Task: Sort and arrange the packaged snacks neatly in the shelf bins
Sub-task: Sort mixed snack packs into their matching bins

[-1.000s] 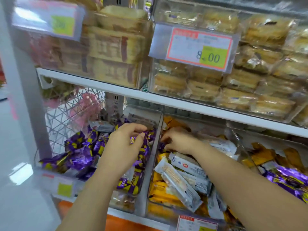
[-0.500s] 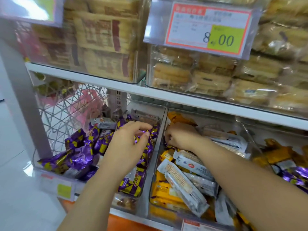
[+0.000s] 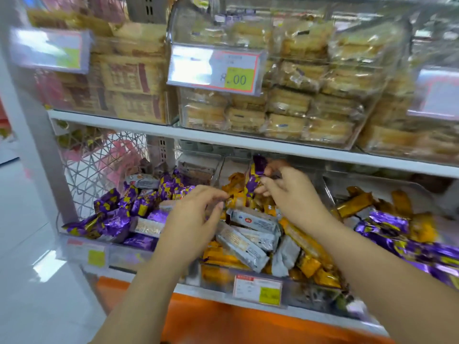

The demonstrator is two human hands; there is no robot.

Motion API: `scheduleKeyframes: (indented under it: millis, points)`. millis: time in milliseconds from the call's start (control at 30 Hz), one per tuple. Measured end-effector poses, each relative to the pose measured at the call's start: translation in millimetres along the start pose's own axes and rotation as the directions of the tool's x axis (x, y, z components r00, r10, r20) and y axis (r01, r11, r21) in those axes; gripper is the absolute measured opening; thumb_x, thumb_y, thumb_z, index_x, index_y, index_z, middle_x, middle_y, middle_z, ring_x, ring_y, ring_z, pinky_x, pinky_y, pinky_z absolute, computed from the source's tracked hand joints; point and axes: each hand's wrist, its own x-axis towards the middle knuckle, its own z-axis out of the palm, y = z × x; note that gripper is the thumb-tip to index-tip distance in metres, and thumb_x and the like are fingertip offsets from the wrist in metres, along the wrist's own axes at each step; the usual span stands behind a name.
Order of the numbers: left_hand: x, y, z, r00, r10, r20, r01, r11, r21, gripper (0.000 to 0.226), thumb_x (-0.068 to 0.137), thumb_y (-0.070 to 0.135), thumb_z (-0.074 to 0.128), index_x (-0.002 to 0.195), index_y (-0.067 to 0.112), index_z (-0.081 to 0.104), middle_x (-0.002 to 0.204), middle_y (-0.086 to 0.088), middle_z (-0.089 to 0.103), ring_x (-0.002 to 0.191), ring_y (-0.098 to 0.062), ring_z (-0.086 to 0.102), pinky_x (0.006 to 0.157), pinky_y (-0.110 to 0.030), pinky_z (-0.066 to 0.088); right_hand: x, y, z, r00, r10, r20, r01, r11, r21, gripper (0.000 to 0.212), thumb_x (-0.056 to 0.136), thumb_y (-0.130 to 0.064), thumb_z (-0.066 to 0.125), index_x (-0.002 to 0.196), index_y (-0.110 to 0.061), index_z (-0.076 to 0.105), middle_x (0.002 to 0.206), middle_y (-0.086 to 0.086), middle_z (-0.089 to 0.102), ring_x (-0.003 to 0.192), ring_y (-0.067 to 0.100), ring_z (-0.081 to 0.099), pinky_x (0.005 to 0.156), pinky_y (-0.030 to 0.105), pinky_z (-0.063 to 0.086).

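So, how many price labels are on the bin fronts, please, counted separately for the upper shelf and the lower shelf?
Upper shelf: 3 (upper left label, upper middle label, upper right label)
Lower shelf: 2 (lower left label, lower middle label)
Total: 5
The front of the lower right bin is too blurred to tell.

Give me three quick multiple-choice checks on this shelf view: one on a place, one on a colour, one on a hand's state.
1. The price tag reading ".00" hangs on: A the upper clear bin; B the lower left bin; C the floor.
2. The panel at the bottom of the rack is: A blue; B orange; C green.
3. The right hand is: A flat on the shelf; B empty and open; C pinching a purple packet.
Answers: A, the tag fronts that bin; B, it is plainly orange; C, the fingers grip the wrapper above the middle bin.
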Motion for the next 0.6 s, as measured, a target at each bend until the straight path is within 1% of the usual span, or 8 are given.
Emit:
scheduleKeyframes:
  millis: [100, 167, 200, 300, 367, 433, 500, 600]
  points:
    - [-7.4, 17.7, 15.5, 0.998, 0.042, 0.055, -0.043, 0.999, 0.019, 0.018, 0.093, 0.018, 0.055, 0.107, 0.020, 0.066, 0.105, 0.013, 0.056, 0.095, -0.001, 0.054, 0.083, -0.020, 0.044, -21.2, -0.2, -20.6, 0.997, -0.082, -0.004, 0.082, 0.997, -0.004, 0.025, 0.094, -0.013, 0.052, 0.082, -0.033, 0.046, 0.092, 0.002, 0.063, 0.080, 0.006, 0.067, 0.074, 0.035, 0.054]
    - [-11.8, 31.5, 26.7, 0.993, 0.071, 0.090, -0.073, 0.997, 0.018, 0.020, 0.094, 0.022, 0.053, 0.109, 0.022, 0.065, 0.109, 0.014, 0.054, 0.100, -0.002, 0.052, 0.085, -0.018, 0.040, -36.7, 2.2, -33.3, 0.990, -0.136, -0.028, 0.134, 0.990, -0.043, 0.027, 0.092, -0.012, 0.054, 0.081, -0.035, 0.045, 0.102, -0.003, 0.057, 0.080, 0.010, 0.065, 0.071, 0.033, 0.051]
    - [-13.1, 38.6, 32.2, 0.991, 0.080, 0.112, -0.080, 0.997, 0.000, 0.019, 0.094, 0.020, 0.054, 0.109, 0.023, 0.065, 0.110, 0.015, 0.053, 0.102, 0.000, 0.050, 0.086, -0.016, 0.038, -45.4, 4.2, -40.0, 0.988, -0.150, -0.045, 0.149, 0.988, -0.032, 0.029, 0.091, -0.010, 0.055, 0.081, -0.035, 0.045, 0.109, -0.005, 0.056, 0.085, 0.010, 0.064, 0.074, 0.032, 0.051]
    - [-13.2, 59.5, 49.1, 0.979, 0.101, 0.178, -0.095, 0.995, -0.041, 0.020, 0.094, 0.019, 0.054, 0.111, 0.024, 0.064, 0.112, 0.016, 0.049, 0.106, 0.000, 0.048, 0.090, -0.021, 0.043, -73.7, 15.3, -62.1, 0.979, -0.174, -0.104, 0.174, 0.985, -0.010, 0.036, 0.090, -0.002, 0.054, 0.080, -0.036, 0.046, 0.125, -0.021, 0.047, 0.108, 0.002, 0.057, 0.088, 0.019, 0.047]
    - [-12.4, 71.9, 61.7, 0.969, 0.104, 0.225, -0.098, 0.994, -0.038, 0.022, 0.095, 0.023, 0.053, 0.114, 0.027, 0.062, 0.114, 0.017, 0.047, 0.110, 0.000, 0.046, 0.092, -0.025, 0.045, -90.7, 26.9, -80.3, 0.977, -0.159, -0.144, 0.156, 0.987, -0.034, 0.039, 0.089, 0.001, 0.053, 0.081, -0.036, 0.047, 0.126, -0.028, 0.041, 0.113, -0.005, 0.052, 0.087, 0.010, 0.043]
    - [-11.8, 83.9, 74.1, 0.953, 0.130, 0.274, -0.122, 0.991, -0.045, 0.023, 0.095, 0.027, 0.054, 0.117, 0.031, 0.060, 0.115, 0.019, 0.044, 0.111, 0.000, 0.044, 0.095, -0.023, 0.041, -104.3, 43.1, -100.3, 0.973, -0.128, -0.190, 0.119, 0.991, -0.059, 0.040, 0.089, 0.002, 0.054, 0.081, -0.036, 0.047, 0.125, -0.019, 0.046, 0.110, -0.005, 0.054, 0.085, 0.007, 0.042]
    - [-11.8, 93.5, 86.3, 0.925, 0.165, 0.341, -0.165, 0.986, -0.027, 0.028, 0.093, 0.036, 0.055, 0.122, 0.034, 0.057, 0.124, 0.016, 0.040, 0.117, -0.003, 0.038, 0.099, -0.027, 0.038, -116.7, 60.8, -120.2, 0.963, -0.098, -0.251, 0.075, 0.992, -0.098, 0.040, 0.087, 0.005, 0.055, 0.081, -0.033, 0.049, 0.122, -0.008, 0.051, 0.106, -0.002, 0.057, 0.084, 0.007, 0.041]
    - [-10.0, 99.4, 101.4, 0.892, 0.169, 0.420, -0.232, 0.967, 0.102, 0.043, 0.089, 0.050, 0.056, 0.130, 0.043, 0.048, 0.147, 0.011, 0.020, 0.133, -0.007, 0.013, 0.108, -0.036, 0.027, -132.0, 90.4, -147.0, 0.930, -0.037, -0.366, -0.051, 0.972, -0.229, 0.031, 0.081, 0.009, 0.060, 0.080, -0.022, 0.055, 0.120, 0.005, 0.056, 0.111, 0.000, 0.052, 0.088, 0.012, 0.036]
